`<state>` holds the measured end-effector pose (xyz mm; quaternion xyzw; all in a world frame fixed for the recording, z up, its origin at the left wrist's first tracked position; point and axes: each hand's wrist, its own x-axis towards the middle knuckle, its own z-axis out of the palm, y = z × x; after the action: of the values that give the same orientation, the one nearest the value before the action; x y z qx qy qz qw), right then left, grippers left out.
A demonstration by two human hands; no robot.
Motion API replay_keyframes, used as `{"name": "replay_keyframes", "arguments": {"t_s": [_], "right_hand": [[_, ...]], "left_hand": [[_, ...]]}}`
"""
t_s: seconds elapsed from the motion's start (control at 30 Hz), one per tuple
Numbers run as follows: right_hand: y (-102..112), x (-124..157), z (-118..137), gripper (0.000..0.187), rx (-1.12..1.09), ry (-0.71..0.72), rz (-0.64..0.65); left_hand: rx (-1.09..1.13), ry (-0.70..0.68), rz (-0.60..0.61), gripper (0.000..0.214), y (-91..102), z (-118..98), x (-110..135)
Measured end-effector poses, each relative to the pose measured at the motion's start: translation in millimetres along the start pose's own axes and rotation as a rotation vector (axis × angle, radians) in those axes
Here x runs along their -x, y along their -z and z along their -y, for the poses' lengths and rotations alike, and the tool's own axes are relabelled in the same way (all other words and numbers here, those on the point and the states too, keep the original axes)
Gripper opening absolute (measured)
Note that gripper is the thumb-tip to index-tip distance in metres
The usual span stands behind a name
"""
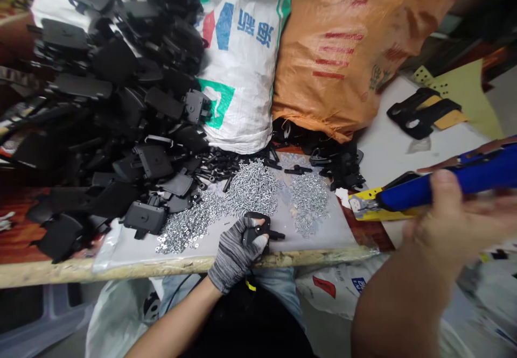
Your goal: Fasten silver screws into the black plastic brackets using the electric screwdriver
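Note:
My left hand (238,247), in a grey striped glove, is closed around a small black plastic part (258,231) at the table's front edge. A short arm of this part sticks out to the right. On the right, my bare right hand (452,223) is blurred, with its fingers stretched out and thumb apart. It overlaps the lower side of a blue electric screwdriver (416,191), whose metal tip lies over a yellow strip. Before my left hand are a heap of silver screws (254,188), a second pile of small screws (309,199) and scattered nuts (186,223).
Black plastic housings (153,161) are piled high on the left. A white woven sack (246,78) and an orange sack (335,51) stand at the back. Black clips (343,167) lie below the orange sack. The wooden table edge (177,266) runs across the front.

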<state>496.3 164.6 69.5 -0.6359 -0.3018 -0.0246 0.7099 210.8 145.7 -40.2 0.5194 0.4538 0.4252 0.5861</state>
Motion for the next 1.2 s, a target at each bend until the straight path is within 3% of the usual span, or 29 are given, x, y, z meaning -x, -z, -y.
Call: {"name": "replay_keyframes", "arguments": {"t_s": [0.1, 0.27, 0.4, 0.63, 0.8, 1.0, 1.2], "right_hand": [[-13.4, 10.1, 0.7, 0.049, -0.174, -0.118, 0.207], [-39.7, 66.2, 23.2, 0.047, -0.425, -0.214, 0.699], [-53.5, 90.9, 42.4, 0.042, -0.621, -0.270, 0.867], [-49.1, 98.2, 51.4, 0.053, -0.553, -0.241, 0.942], [-46.1, 104.3, 56.7, 0.048, -0.618, -0.253, 1.041], [-58.6, 118.0, 53.5, 0.043, -0.636, -0.325, 0.925], [-67.0, 126.8, 40.2, 0.037, -0.630, -0.265, 0.957]], "left_hand": [[-0.030, -0.003, -0.007, 0.030, 0.4, -1.1, -0.2], [-0.064, 0.046, 0.001, 0.030, 2.5, -4.3, 0.6], [-0.056, 0.030, 0.000, 0.029, 3.6, -7.5, -0.5], [-0.074, 0.055, -0.007, 0.028, 2.8, -9.4, -0.2], [-0.071, 0.062, 0.000, 0.030, 2.5, -6.6, 0.2], [-0.028, 0.096, 0.005, 0.030, 2.5, -4.9, 0.1], [-0.043, 0.078, 0.004, 0.023, 0.9, -5.8, -0.8]]}}
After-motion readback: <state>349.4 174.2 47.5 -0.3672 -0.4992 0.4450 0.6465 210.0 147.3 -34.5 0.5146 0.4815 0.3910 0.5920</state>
